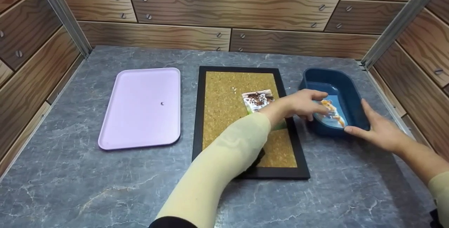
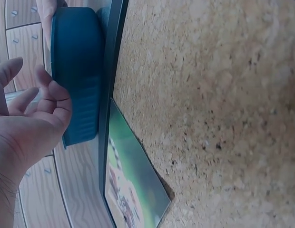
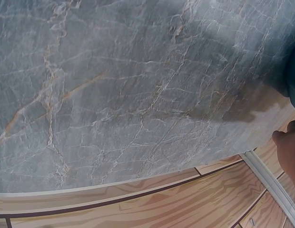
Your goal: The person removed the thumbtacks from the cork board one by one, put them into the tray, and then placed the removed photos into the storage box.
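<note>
My left hand (image 1: 304, 104) reaches across the cork board (image 1: 224, 122) and over the left rim of a dark blue bin (image 1: 352, 96). Its fingers are loosely bent above a picture card (image 1: 336, 115) with orange and white on it, lying inside the bin; nothing shows in its grasp. In the left wrist view, the fingers (image 2: 57, 97) overlap the bin's rim. My right hand (image 1: 382, 129) holds the bin's near right side, thumb at the front rim and fingers along the outer wall. A tiger picture card (image 1: 257, 99) lies on the cork, partly hidden by my left arm.
A light purple tray (image 1: 140, 108) lies on the left of the grey marbled table (image 1: 140, 186). The board has a raised black frame (image 1: 198, 129). Small white bits (image 1: 234, 89) lie on the cork. Wood-patterned walls (image 1: 224, 10) enclose the table's back and sides.
</note>
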The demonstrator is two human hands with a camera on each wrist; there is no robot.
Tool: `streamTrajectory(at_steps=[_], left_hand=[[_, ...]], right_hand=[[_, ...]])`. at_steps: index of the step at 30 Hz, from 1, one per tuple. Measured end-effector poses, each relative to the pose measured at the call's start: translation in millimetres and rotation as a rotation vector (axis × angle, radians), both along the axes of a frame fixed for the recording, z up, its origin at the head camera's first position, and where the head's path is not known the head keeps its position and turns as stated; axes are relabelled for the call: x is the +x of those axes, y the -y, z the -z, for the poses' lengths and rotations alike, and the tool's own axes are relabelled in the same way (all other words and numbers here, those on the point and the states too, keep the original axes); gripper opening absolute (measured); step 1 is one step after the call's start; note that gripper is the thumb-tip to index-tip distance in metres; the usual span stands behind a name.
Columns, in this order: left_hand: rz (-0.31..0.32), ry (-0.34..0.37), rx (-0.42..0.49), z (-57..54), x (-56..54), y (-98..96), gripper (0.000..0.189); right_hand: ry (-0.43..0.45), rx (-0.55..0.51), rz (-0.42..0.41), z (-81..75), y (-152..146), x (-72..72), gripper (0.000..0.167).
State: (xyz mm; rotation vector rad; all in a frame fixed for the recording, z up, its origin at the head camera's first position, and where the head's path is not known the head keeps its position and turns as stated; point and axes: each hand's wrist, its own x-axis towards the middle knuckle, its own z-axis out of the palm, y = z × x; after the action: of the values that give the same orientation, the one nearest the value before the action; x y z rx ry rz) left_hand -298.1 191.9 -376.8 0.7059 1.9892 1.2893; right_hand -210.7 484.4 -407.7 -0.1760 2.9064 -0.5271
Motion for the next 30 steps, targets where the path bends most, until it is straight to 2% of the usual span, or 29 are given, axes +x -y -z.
streamTrajectory(at_steps=[11,30], left_hand=[[-0.020,0.006,0.076,-8.1,-5.5,18.8,0.066],[-0.068,0.008,0.291,-26.3,-18.7,82.7,0.064]], right_hand=[[0.003,0.006,0.003,0.6,0,-0.9,0.115],[0.004,0.005,-0.005,1.6,-2,-1.5,0.117]])
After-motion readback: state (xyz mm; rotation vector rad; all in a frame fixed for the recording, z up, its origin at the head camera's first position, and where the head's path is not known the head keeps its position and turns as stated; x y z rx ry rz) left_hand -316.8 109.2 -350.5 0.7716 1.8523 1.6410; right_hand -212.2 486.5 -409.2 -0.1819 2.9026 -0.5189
